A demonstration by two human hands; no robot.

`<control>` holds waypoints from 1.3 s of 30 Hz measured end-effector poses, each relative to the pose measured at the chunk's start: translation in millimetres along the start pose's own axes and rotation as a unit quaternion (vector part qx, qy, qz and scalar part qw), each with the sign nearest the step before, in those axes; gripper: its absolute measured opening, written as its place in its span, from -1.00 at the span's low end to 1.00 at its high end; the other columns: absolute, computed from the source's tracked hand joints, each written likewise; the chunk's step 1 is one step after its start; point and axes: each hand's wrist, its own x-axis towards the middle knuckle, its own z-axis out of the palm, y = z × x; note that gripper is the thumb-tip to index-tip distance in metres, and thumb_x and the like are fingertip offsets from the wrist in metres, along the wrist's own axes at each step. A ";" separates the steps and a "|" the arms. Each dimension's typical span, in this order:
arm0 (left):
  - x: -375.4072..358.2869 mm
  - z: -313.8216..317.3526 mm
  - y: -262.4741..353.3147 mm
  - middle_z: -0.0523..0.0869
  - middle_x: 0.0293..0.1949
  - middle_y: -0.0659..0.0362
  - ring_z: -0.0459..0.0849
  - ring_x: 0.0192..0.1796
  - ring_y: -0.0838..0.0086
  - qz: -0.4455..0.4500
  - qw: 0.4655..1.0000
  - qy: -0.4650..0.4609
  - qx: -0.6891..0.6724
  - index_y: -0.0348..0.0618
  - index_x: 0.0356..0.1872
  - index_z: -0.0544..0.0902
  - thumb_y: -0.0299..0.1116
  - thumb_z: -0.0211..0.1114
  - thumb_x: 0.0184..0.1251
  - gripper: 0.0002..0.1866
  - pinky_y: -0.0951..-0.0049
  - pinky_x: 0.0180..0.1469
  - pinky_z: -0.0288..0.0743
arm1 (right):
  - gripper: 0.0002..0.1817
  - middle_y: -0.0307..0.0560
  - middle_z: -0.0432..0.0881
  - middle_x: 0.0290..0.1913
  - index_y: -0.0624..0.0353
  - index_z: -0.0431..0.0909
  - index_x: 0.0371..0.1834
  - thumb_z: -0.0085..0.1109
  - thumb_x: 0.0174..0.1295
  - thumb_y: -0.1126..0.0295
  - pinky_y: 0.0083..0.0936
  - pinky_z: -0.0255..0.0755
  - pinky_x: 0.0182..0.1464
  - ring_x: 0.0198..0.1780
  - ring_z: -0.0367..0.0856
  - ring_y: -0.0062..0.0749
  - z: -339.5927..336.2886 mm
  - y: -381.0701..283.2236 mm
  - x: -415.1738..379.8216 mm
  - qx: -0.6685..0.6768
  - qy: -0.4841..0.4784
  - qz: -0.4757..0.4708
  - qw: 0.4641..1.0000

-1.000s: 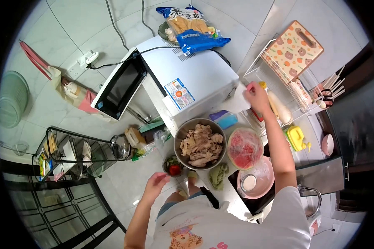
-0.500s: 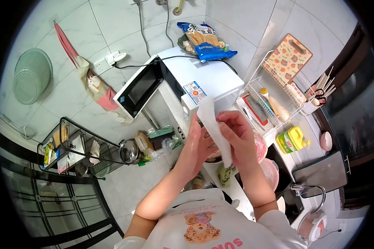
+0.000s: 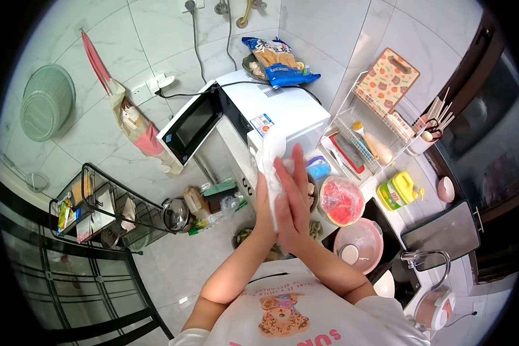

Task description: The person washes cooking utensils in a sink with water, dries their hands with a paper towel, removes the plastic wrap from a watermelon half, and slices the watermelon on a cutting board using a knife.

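Observation:
A white paper towel (image 3: 273,151) is pressed between my two palms, its upper part sticking out above them. My left hand (image 3: 263,205) lies behind the towel, with most of its fingers hidden. From the right, my right hand (image 3: 292,199) presses against the towel, fingers stretched upward and close together. Both hands are in front of the white microwave (image 3: 300,112), whose door (image 3: 191,124) stands open to the left. The kind of paper is judged from its soft, crumpled look.
Right of my hands are a plastic-wrapped cut watermelon (image 3: 341,200), a pink basin (image 3: 366,239) in the sink and a yellow detergent bottle (image 3: 399,190). A wire dish rack (image 3: 380,132) stands behind. On the microwave sits a blue food bag (image 3: 279,60). A black shelf rack (image 3: 106,202) is at left.
My hands have come together, squeezing the paper towel between the palms; before, they were apart with the towel stretched between them. The watermelon and basin now show more fully.

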 end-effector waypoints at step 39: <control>-13.8 11.9 35.4 -0.09 0.51 -0.22 -0.13 0.53 -0.17 0.364 0.659 -0.018 0.658 -0.31 0.47 0.04 -0.43 0.15 0.22 -0.22 -0.09 0.48 -0.25 | -0.47 -0.13 0.45 0.27 0.19 0.26 0.36 -0.30 0.50 0.07 -0.43 0.40 0.18 0.22 0.47 -0.44 -0.1 -24.3 16.6 0.604 0.091 0.371 0.700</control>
